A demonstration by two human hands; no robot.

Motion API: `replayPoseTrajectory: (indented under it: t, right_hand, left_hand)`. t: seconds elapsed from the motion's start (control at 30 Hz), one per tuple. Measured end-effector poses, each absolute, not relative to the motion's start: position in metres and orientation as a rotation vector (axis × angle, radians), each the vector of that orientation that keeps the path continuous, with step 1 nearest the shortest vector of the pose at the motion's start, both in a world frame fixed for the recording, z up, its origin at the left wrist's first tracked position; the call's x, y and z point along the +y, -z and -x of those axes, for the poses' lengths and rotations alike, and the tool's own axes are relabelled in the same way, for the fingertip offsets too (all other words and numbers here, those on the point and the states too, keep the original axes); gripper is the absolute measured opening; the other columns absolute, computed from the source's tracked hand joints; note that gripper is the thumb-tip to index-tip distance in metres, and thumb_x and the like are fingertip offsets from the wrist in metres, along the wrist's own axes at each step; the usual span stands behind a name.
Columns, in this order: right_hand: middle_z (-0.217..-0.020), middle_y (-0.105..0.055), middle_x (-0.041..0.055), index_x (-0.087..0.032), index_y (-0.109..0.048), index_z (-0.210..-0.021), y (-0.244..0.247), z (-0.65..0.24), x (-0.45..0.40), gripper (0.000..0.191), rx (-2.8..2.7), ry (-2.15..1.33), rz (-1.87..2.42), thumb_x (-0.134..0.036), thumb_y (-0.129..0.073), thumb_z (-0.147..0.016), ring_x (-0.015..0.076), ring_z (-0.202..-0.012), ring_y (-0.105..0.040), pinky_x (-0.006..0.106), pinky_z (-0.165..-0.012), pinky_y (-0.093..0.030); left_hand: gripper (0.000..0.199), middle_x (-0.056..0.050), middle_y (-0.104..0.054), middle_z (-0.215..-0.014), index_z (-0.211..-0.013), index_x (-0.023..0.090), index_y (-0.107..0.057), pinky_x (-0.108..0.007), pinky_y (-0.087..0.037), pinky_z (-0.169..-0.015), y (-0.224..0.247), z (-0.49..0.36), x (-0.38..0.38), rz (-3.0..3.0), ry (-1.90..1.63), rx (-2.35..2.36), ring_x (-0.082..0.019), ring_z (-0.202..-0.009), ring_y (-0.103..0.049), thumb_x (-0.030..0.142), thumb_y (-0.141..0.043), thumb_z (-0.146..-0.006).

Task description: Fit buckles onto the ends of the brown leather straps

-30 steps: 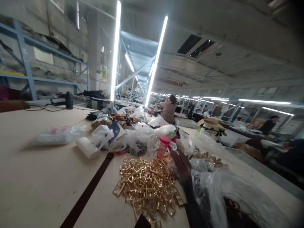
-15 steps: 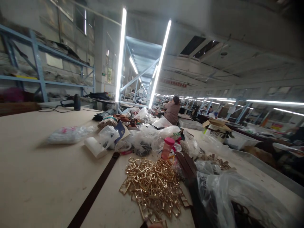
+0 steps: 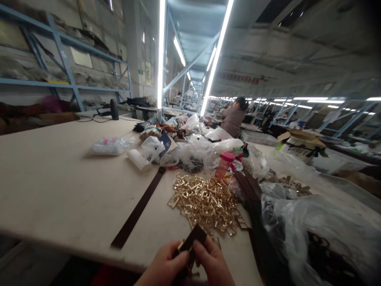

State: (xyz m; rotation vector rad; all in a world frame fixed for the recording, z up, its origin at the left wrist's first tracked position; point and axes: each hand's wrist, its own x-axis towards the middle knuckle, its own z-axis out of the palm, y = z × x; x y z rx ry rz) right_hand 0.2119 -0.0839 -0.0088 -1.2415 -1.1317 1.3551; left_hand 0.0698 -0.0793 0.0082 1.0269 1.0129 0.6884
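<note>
Head view: a dark strap end (image 3: 192,242) is pinched between both hands at the near edge of the table (image 3: 59,174), low in the frame. The left hand (image 3: 165,265) is closed on the strap's left side, thumb on top; the right hand (image 3: 212,265) is closed on its right side. A glint of gold metal is seen at the strap's lower end between the fingers, but whether it is a buckle cannot be told. The strap's long axis is set from the hands up and to the right, its free end aimed at the buckle pile (image 3: 208,202).

The pile lies directly beyond the grip, just ahead and slightly right, so the right hand is judged the nearer to it. A long brown belt (image 3: 139,208) is laid diagonally left of the pile, well apart from both hands. More dark straps (image 3: 253,194) are stacked at the pile's right side, with clear plastic bags (image 3: 297,222) beyond. A pink-lidded bottle (image 3: 224,165) stands behind the pile. A seated person (image 3: 233,119) is seen farther along the table.
</note>
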Motion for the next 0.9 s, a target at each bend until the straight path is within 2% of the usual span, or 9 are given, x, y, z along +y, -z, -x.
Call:
replayPoseTrajectory:
  t: [0.1, 0.23, 0.4, 0.5, 0.6, 0.73, 0.83, 0.9]
  right_hand:
    - [-0.057, -0.043, -0.0024, -0.017, -0.052, -0.068, 0.014, -0.211, -0.082, 0.038, -0.857, -1.536, 1.190, -0.053, -0.061, -0.072, 0.0097, -0.050, -0.036, 0.022, -0.048, -0.031]
    - [-0.059, -0.045, -0.0019, -0.017, -0.052, -0.069, 0.016, -0.209, -0.085, 0.033, -0.737, -1.651, 1.115, -0.048, -0.061, -0.074, 0.0097, -0.051, -0.035, 0.021, -0.049, -0.031]
    - [-0.058, -0.045, -0.0025, -0.017, -0.052, -0.067, 0.013, -0.205, -0.089, 0.038, -0.847, -1.443, 1.233, -0.053, -0.062, -0.070, 0.0105, -0.054, -0.038, 0.022, -0.050, -0.034]
    - [-0.062, -0.050, -0.0011, -0.015, -0.056, -0.073, 0.015, -0.205, -0.091, 0.037, -0.874, -1.428, 1.263, -0.053, -0.060, -0.074, 0.0115, -0.057, -0.042, 0.022, -0.054, -0.036]
    - [-0.066, -0.054, -0.0007, -0.014, -0.058, -0.080, 0.018, -0.208, -0.092, 0.032, -0.851, -1.593, 1.195, -0.047, -0.058, -0.078, 0.0105, -0.058, -0.043, 0.021, -0.053, -0.036]
    - [-0.078, -0.062, 0.0018, -0.014, -0.060, -0.090, 0.014, -0.210, -0.090, 0.030, -0.869, -1.704, 1.143, -0.036, -0.066, -0.071, 0.0121, -0.065, -0.052, 0.022, -0.061, -0.040]
    - [-0.085, -0.064, 0.0053, -0.014, -0.059, -0.092, 0.012, -0.209, -0.090, 0.032, -0.954, -1.624, 1.208, -0.036, -0.064, -0.069, 0.0175, -0.072, -0.056, 0.028, -0.066, -0.043]
    - [-0.084, -0.063, 0.0066, -0.014, -0.058, -0.091, 0.015, -0.207, -0.092, 0.027, -1.159, -1.383, 1.327, -0.035, -0.059, -0.073, 0.0186, -0.072, -0.055, 0.030, -0.065, -0.043]
  left_hand:
    - [0.041, 0.000, -0.056, -0.060, -0.078, 0.013, -0.052, -0.021, -0.037, -0.047, -0.011, -0.073, -0.081, -1.001, -0.722, 0.970, -0.010, -0.050, -0.048, 0.053, -0.059, -0.066]
    - [0.040, 0.001, -0.055, -0.057, -0.076, 0.014, -0.049, -0.020, -0.034, -0.044, -0.010, -0.071, -0.081, -0.971, -0.683, 0.992, -0.009, -0.045, -0.046, 0.052, -0.057, -0.066]
    - [0.037, 0.001, -0.054, -0.058, -0.078, 0.013, -0.051, -0.021, -0.036, -0.046, 0.000, -0.071, -0.083, -0.979, -0.673, 0.984, -0.009, -0.047, -0.047, 0.049, -0.055, -0.070]
    - [0.033, 0.002, -0.054, -0.060, -0.078, 0.014, -0.051, -0.021, -0.037, -0.047, 0.002, -0.070, -0.086, -0.994, -0.690, 0.966, -0.009, -0.048, -0.048, 0.047, -0.054, -0.074]
    - [0.035, 0.001, -0.055, -0.062, -0.081, 0.014, -0.051, -0.021, -0.038, -0.048, 0.004, -0.067, -0.088, -1.001, -0.681, 0.986, -0.010, -0.050, -0.049, 0.048, -0.053, -0.075]
    - [0.037, 0.001, -0.055, -0.063, -0.082, 0.014, -0.050, -0.021, -0.037, -0.048, 0.009, -0.065, -0.089, -0.992, -0.661, 1.000, -0.010, -0.050, -0.049, 0.050, -0.053, -0.075]
    - [0.038, 0.001, -0.054, -0.062, -0.079, 0.014, -0.049, -0.022, -0.037, -0.048, 0.013, -0.067, -0.089, -1.000, -0.668, 0.999, -0.010, -0.050, -0.048, 0.051, -0.053, -0.075]
    - [0.037, 0.001, -0.052, -0.064, -0.079, 0.014, -0.049, -0.023, -0.039, -0.049, 0.014, -0.068, -0.089, -1.005, -0.695, 0.997, -0.011, -0.053, -0.047, 0.051, -0.054, -0.074]
